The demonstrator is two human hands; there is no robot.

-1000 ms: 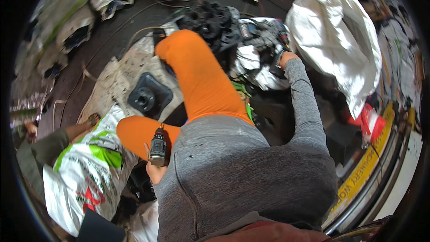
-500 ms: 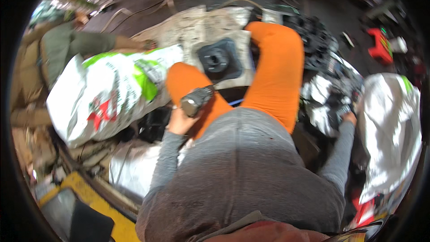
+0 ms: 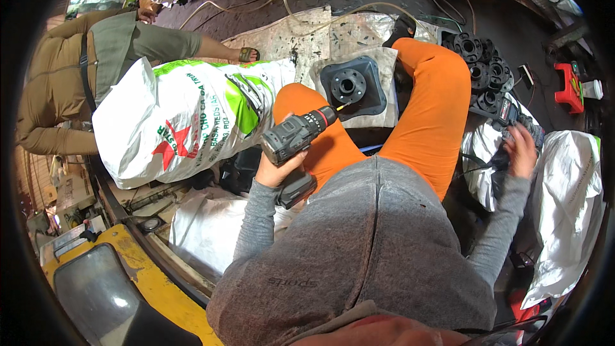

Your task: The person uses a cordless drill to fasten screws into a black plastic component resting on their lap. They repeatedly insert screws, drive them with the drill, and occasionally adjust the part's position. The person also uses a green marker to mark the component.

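Orange trousers (image 3: 426, 109) on me, legs spread, sitting in a whole lot of clutter. My left hand (image 3: 277, 168) is wrapped around the grip of a grey-and-black cordless drill (image 3: 288, 140) with a red ring near the chuck, held over my left thigh. The bit points at a dark square-flanged hub (image 3: 360, 97) sitting between my knees on a stained pale sheet (image 3: 307, 45); can't tell if the tip actually touches it. My right hand (image 3: 522, 152) is out to the side, fingers loosely parted, just beside dark gear (image 3: 506, 114) piled on a crumpled white sack (image 3: 482, 176). Can't tell whether the fingertips touch anything there.

Past my right knee there's a heap of black ring-shaped hubs (image 3: 479, 70), then a red plastic stool (image 3: 566, 88) further out. Big printed white-and-green sack (image 3: 128, 131) leans by my left leg, with another person (image 3: 109, 57) right behind it.
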